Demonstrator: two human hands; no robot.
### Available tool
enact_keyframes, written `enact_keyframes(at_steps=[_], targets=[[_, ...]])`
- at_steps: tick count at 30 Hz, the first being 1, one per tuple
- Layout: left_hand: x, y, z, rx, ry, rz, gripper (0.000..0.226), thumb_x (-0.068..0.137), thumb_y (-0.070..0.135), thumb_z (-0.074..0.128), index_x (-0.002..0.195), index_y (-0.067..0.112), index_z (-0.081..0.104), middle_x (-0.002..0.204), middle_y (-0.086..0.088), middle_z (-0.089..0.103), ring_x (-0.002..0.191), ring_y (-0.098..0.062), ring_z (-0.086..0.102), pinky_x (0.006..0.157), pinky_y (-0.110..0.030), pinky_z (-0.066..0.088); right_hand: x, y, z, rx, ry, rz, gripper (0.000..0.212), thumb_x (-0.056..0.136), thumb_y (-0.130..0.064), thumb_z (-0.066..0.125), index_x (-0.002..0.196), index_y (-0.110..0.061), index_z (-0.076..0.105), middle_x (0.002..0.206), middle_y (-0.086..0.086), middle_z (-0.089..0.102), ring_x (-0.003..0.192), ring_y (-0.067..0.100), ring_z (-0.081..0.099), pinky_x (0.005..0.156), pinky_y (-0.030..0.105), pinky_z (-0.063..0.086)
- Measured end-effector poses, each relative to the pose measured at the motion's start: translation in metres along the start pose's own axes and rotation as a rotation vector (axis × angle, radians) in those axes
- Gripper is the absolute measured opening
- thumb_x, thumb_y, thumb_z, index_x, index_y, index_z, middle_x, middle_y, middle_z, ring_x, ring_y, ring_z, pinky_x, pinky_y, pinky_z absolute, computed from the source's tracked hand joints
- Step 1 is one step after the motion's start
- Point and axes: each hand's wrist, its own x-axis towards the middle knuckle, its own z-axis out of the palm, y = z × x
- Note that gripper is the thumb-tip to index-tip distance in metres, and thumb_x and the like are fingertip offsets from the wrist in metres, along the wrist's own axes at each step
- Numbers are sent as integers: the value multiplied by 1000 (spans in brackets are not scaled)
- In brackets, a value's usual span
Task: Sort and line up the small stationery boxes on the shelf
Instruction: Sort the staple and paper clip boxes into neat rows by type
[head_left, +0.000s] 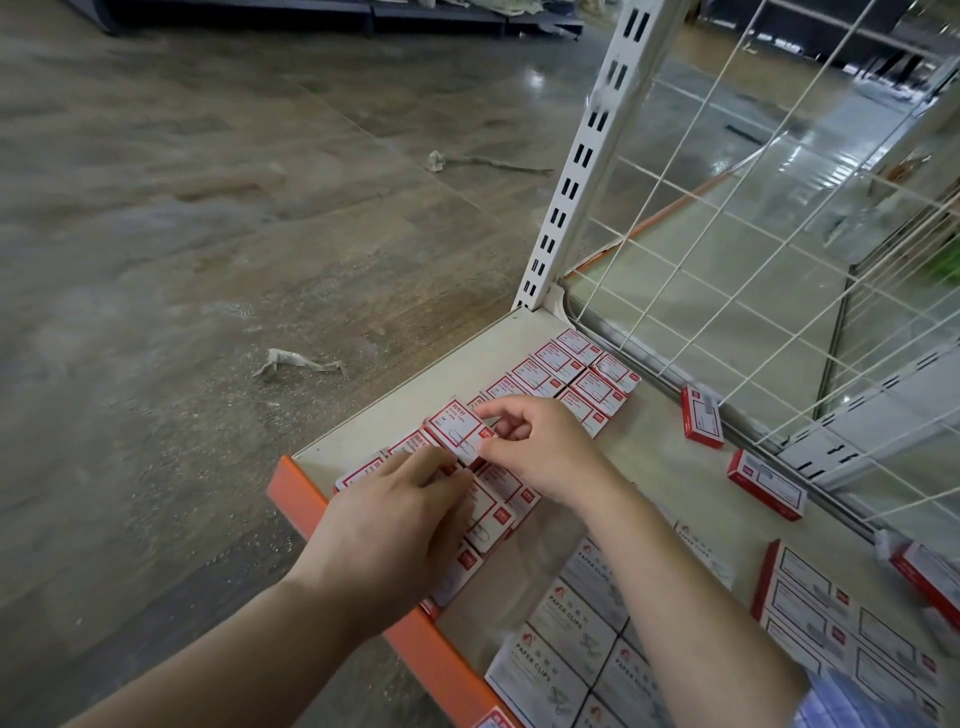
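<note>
Forearms enter from the near edge, both reaching to the left end of the beige shelf board (670, 467). Landmark for all positions: the orange front lip (332, 525) of that shelf.

Task item: one small red-and-white paper-clip box (457, 428), raised and tilted above the row just behind the orange front lip. Right hand (540, 452) holds it: thumb and forefinger pinch the box's right end, the other fingers curled behind. Left hand (384, 525) lies nearer the lip, fingers fairly straight and close together, tips pressing on the laid boxes (498, 499) just under the raised one. Whether those tips also touch the raised box: cannot tell.

Key relation: the box lies to the left of the right fingers and beyond the left fingertips. Its long axis runs roughly across the row, as do the neighbours' long axes. Judgement: the right hand does the placing, the left steadies the row; a slot must open beside the left fingertips before the box can go flat.

Outward: the double row of matching boxes (566, 369) runs away from the lip toward the white slotted upright post (576, 171) at the far corner. Two loose red boxes (702, 423) lie well back from the lip against the white wire grid panel (769, 218), unsorted. Larger white "PAPER CLIPS" boxes (566, 649) sit along the lip toward the right.
</note>
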Motion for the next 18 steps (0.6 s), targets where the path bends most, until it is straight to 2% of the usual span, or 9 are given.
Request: enact_keyframes(at_steps=[7, 18], targets=[[0, -1, 0, 23, -31, -1, 38, 86, 36, 37, 91, 22, 72, 103, 3, 68, 81, -18, 67, 55, -28, 57, -1, -2, -2, 8, -13, -5, 35, 81, -15, 67, 116, -21, 64, 71, -12, 47, 59, 1, 44, 69, 16, 39], [2, -1, 0, 36, -39, 7, 38, 85, 36, 37, 91, 24, 72, 101, 5, 69, 80, -16, 67, 54, -28, 56, -1, 0, -3, -8, -7, -18, 37, 81, -16, 69, 117, -19, 64, 72, -12, 49, 62, 1, 46, 72, 17, 40]])
